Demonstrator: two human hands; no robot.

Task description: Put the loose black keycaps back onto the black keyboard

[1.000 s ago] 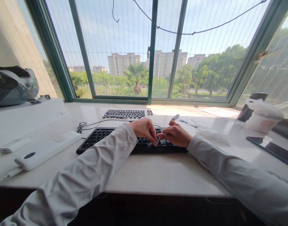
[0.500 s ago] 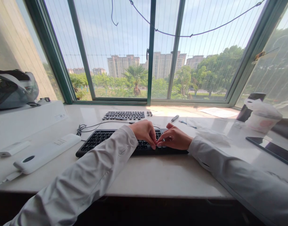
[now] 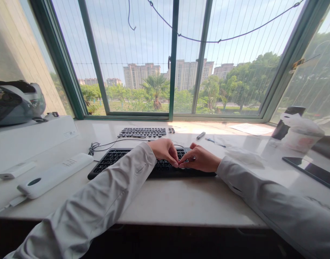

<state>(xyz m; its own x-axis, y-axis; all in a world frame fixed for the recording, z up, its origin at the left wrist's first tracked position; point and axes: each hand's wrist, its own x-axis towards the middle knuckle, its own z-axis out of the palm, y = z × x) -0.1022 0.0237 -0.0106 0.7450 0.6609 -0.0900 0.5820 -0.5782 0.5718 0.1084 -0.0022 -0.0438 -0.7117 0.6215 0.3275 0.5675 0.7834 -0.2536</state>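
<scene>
A black keyboard [image 3: 111, 161] lies across the white counter [image 3: 167, 201] in front of me. Over its right half, my left hand [image 3: 166, 151] points down with thumb and fingers pinched together. My right hand [image 3: 198, 158] comes in from the right, also in a pinch, its fingertips meeting those of the left just above the keys. Whatever sits between the fingertips is too small and covered to make out. Behind the keyboard, many loose black keycaps [image 3: 143, 132] are laid out in rows.
A coiled cable [image 3: 93, 147] and a white oblong device [image 3: 55, 176] are at left, beside a white box [image 3: 32, 136]. Toward the right are a small utility knife [image 3: 201, 135], a thin blue-tipped tool [image 3: 215, 142], clear plastic [image 3: 244, 156], a phone [image 3: 312, 171] and a bagged cup [image 3: 301, 135].
Both hands stay over the same spot on the keyboard. Their fingertips have risen slightly and come closer together.
</scene>
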